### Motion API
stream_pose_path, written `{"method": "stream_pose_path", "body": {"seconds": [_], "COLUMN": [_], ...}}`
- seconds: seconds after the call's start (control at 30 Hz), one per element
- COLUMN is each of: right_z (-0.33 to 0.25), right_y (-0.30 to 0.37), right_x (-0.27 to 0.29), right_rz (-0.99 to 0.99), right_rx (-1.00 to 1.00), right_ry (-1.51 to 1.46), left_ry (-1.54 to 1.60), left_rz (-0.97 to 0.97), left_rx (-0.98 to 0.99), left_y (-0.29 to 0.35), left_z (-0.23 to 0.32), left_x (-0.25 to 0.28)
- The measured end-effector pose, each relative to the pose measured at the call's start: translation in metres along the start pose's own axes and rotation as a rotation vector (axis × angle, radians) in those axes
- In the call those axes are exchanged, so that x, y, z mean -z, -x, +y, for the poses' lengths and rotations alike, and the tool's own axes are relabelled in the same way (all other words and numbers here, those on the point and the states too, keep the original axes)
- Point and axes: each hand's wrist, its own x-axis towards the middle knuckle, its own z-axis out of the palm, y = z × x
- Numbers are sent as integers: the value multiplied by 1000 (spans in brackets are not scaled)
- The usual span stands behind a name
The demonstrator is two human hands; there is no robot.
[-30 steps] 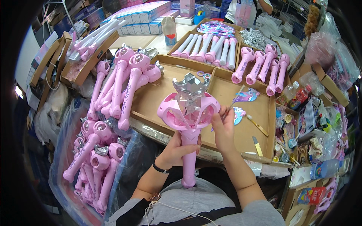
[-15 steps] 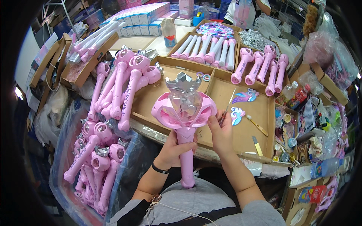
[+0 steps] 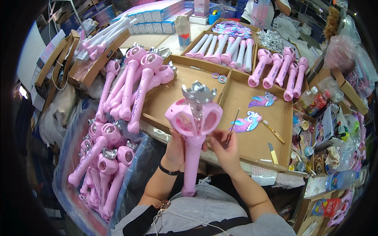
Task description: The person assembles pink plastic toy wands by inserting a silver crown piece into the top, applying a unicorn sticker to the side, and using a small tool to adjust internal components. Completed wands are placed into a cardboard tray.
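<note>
A pink toy wand [image 3: 193, 157] with a silver crown and a round, clear-windowed head stands nearly upright in front of my body. My left hand [image 3: 175, 151] is wrapped around its handle just below the head. Between the fingers of my right hand [image 3: 226, 149] is a thin dark pointed tool [image 3: 236, 120], its tip up. That hand is close beside the wand's neck; whether its fingertips touch the wand is hard to make out. Beyond it, a blue-and-purple wing-shaped piece [image 3: 247, 122] lies in the cardboard tray [image 3: 232, 98], with a second wing piece [image 3: 262, 100] behind.
Pink wands [image 3: 143, 86] are piled on the tray's left, and more fill a plastic-lined bin [image 3: 104, 169] below. A brush [image 3: 273, 131] and a yellow cutter [image 3: 272, 153] lie at right, near small paint pots [image 3: 305, 125]. Headless handles [image 3: 220, 49] line the back. Another person [image 3: 267, 10] stands beyond.
The wand's head has turned and tilted in my left hand. My right hand has dropped from beside the head to the neck, still holding the thin tool. The view has shifted slightly.
</note>
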Motion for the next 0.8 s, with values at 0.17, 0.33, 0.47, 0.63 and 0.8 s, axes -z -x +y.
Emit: {"method": "stream_pose_path", "body": {"seconds": [0.17,0.33,0.47,0.63,0.8], "right_z": [-2,-50,-80,-85,-89], "right_y": [28,28,20,14,18], "right_x": [18,12,0,-6,-7], "right_rz": [-90,-212,-306,-234,-283], "right_rx": [-78,368,408,507,549], "right_ry": [415,1155,1520,1207,1297], "left_ry": [88,147,125,120,24], "left_rz": [76,127,167,165,195], "left_rx": [20,28,27,10,8], "left_y": [-3,-4,-5,-5,-2], "left_z": [3,1,0,3,5], "left_x": [7,10,15,21,18]}}
